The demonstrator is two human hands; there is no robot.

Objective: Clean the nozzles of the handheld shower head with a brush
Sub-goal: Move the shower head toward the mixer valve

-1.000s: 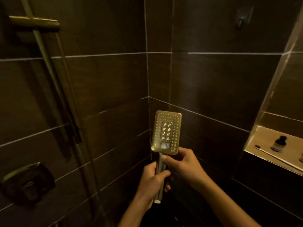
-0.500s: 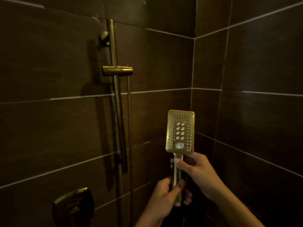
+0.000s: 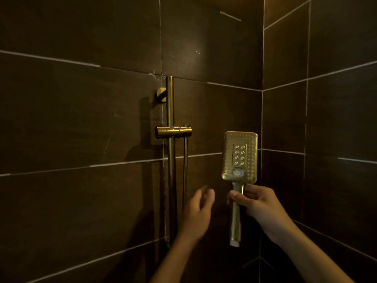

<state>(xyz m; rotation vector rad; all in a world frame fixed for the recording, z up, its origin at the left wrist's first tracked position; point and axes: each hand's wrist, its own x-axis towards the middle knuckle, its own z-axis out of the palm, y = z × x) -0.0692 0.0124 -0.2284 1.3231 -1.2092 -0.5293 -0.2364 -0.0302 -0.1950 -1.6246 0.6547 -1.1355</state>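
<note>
The gold handheld shower head (image 3: 240, 157) is rectangular and stands upright with its nozzle face toward me, near the corner of the dark tiled walls. My right hand (image 3: 258, 204) grips its handle just below the head. My left hand (image 3: 199, 209) is off the handle, to its left, fingers apart and blurred, holding nothing. It hangs close to the thin hose (image 3: 185, 172) beside the slide rail (image 3: 170, 160). No brush is in view.
A gold bracket (image 3: 173, 132) sits across the rail, level with the top of the shower head. The rail's wall mount (image 3: 161, 94) is above it. Dark tiled walls meet in a corner (image 3: 262, 99) just right of the head.
My left hand has let go of the handle and moved left toward the hose. The view has swung left and up, bringing the rail toward the middle. My right hand keeps its hold.
</note>
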